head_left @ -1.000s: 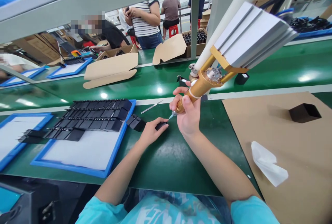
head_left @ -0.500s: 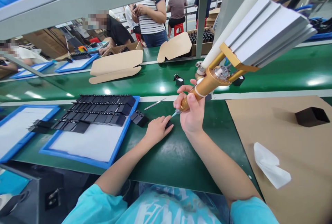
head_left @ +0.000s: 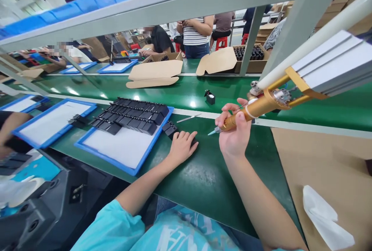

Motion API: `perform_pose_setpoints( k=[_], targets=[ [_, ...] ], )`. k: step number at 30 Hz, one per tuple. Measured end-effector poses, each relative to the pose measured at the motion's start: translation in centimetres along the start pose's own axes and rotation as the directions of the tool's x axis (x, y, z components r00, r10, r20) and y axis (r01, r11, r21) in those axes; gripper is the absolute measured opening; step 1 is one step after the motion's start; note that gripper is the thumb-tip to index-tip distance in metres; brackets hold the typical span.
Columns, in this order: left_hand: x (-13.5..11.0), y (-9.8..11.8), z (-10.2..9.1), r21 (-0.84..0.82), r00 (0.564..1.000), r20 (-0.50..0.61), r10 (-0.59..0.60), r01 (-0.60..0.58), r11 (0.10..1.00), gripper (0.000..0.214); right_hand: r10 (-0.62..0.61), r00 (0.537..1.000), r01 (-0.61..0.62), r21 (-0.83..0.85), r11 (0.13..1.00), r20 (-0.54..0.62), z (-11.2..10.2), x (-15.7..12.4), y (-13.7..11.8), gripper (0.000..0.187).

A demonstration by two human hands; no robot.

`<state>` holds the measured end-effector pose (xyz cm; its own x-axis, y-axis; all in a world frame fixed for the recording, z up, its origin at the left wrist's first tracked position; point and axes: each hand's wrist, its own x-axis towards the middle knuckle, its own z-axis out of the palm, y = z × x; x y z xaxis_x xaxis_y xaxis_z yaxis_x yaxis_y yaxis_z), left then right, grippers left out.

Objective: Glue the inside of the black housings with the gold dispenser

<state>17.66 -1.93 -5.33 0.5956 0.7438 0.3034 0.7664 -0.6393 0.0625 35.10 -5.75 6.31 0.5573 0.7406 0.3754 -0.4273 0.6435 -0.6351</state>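
Observation:
My right hand [head_left: 235,131] is wrapped around a gold glue dispenser [head_left: 250,109] with a pale blue tapered tip [head_left: 213,131] pointing left over the green bench. My left hand [head_left: 183,146] rests on the bench with its fingers curled over a small black box [head_left: 194,140], most of which the fingers hide. Between the two hands there is a gap, and the tip is apart from the box. Touching or very near my left fingertips, more black boxes [head_left: 170,129] sit beside the blue-rimmed tray [head_left: 134,171]. That tray carries rows of black boxes [head_left: 130,113].
A thin metal blade-like strip [head_left: 188,118] lies behind my left hand. Cardboard [head_left: 319,165] with a white tissue [head_left: 325,216] covers the right. One black box [head_left: 209,97] stands on the conveyor [head_left: 186,88]. A grey frame [head_left: 162,11] crosses overhead. A co-worker's arm [head_left: 14,125] is at left.
My right hand has drawn the dispenser tip away from the black box, up and to the right. My left hand stays at the box. The view has swung left.

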Motion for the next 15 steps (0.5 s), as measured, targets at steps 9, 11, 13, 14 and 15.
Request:
perform_pose_setpoints(
  k=[9, 11, 13, 14, 15],
  targets=[
    [0.6, -6.2, -1.4, -0.032, 0.952, -0.075, -0.298, 0.296, 0.955, 0.107, -0.008, 1.0, 0.009, 0.02, 1.0, -0.008, -0.1, 0.2, 0.0, 0.028],
    [1.0, -7.1, -1.4, -0.073, 0.933, 0.031, -0.357, 0.359, 0.931, 0.11, -0.007, 1.0, 0.007, 0.026, 1.0, -0.008, -0.2, 0.3, 0.0, 0.028],
    [1.0, -7.5, -1.3, -0.102, 0.922, 0.075, -0.379, 0.386, 0.917, 0.099, -0.004, 1.0, 0.004, 0.027, 1.0, -0.01, -0.3, 0.2, 0.0, 0.03],
    [0.8, -7.4, -1.3, -0.122, 0.924, 0.063, -0.378, 0.383, 0.916, 0.091, -0.003, 1.0, 0.004, 0.026, 1.0, -0.016, -0.3, 0.2, 0.0, 0.031],
    [0.5, -7.4, -1.3, -0.149, 0.926, 0.032, -0.376, 0.376, 0.915, 0.084, -0.004, 1.0, 0.005, 0.023, 1.0, -0.022, -0.4, 0.2, 0.0, 0.033]
  ],
)
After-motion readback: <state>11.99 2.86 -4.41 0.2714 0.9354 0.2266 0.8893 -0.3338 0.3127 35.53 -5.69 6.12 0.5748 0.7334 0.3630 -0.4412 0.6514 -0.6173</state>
